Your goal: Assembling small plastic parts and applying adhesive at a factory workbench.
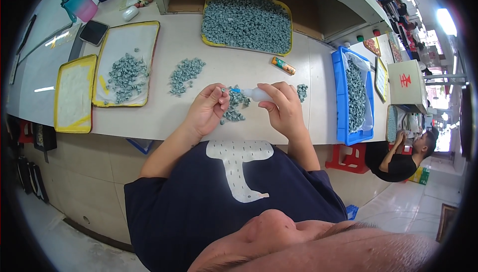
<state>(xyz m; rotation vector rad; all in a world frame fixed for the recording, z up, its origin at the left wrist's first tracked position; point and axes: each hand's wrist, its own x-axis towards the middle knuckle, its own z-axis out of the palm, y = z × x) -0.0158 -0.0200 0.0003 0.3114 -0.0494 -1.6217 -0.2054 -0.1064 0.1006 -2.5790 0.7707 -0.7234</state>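
Note:
My right hand grips a small white squeeze bottle whose blue nozzle points left. The nozzle tip touches a small grey-green part pinched in the fingertips of my left hand. Both hands hover over the white worktable, just above a small heap of the same grey-green parts. Another loose pile of parts lies to the upper left of my left hand.
A yellow-rimmed tray with parts and a yellow-rimmed tray without parts lie left. A large full tray sits at the back; a blue bin of parts is right. An orange tube, phone and teal jug stand about. A person sits at right.

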